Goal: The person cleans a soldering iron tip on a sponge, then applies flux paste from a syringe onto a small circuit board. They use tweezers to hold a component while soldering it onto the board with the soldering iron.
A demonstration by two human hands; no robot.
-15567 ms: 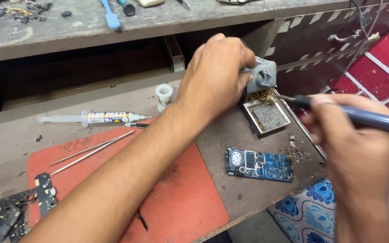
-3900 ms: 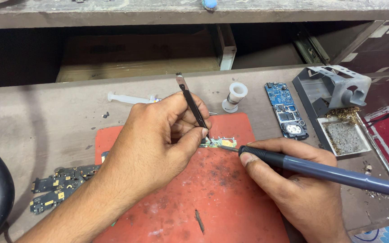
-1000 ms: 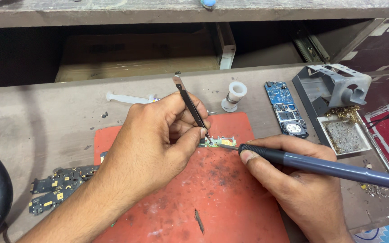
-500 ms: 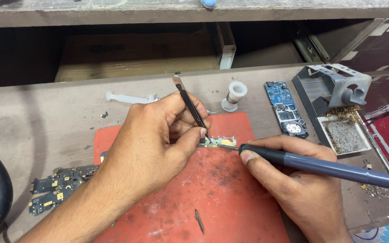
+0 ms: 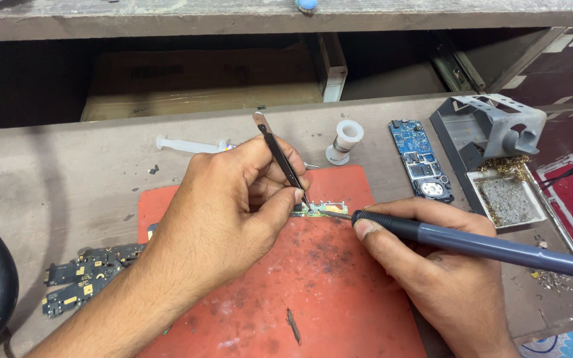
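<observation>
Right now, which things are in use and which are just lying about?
In use:
left hand with tweezers
right hand with soldering iron
small board
red mat

Lying about:
blue board
syringe
white spool
iron stand
tip-cleaning tray
dark flex boards

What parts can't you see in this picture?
- Head view: the tweezers' tips on the small green board are hidden by the left hand's thumb.
- The soldering iron's tip contact is too small to make out.
- The syringe is partly hidden behind the left hand.
- The iron's back end is cut off by the right edge, past the right hand.
</observation>
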